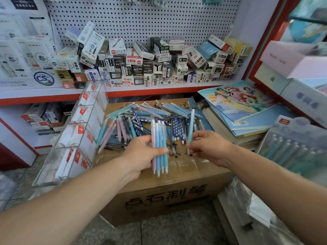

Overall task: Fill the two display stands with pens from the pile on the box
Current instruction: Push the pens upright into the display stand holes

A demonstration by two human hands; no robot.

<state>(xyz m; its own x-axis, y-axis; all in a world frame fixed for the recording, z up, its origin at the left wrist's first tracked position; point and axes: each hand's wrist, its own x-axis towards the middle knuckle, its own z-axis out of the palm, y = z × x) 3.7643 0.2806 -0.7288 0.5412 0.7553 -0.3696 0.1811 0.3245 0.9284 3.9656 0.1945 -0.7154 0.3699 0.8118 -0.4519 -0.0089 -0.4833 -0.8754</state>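
— How many pens per grip?
— Left grip [141, 154] is clamped on four pens [160, 135], tips pointing near. Right grip [210, 147] pinches one teal pen [191, 124], upright.
— The rest?
— In the pile [150, 112] on the box [168, 197], right of the clear stand [70, 147].

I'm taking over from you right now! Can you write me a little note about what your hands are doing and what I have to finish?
Left hand: grips a bundle of pens, tips down.
Right hand: pinches one teal pen next to the bundle.
Pile: lots of pens lie on the cardboard box.
Clear display stand: leans at the box's left side. I see white cards with red marks in it, but no pens from the pile.
Second stand: I cannot pick it out for sure.
Done: a handful gathered.
Left: put pens into both stands.
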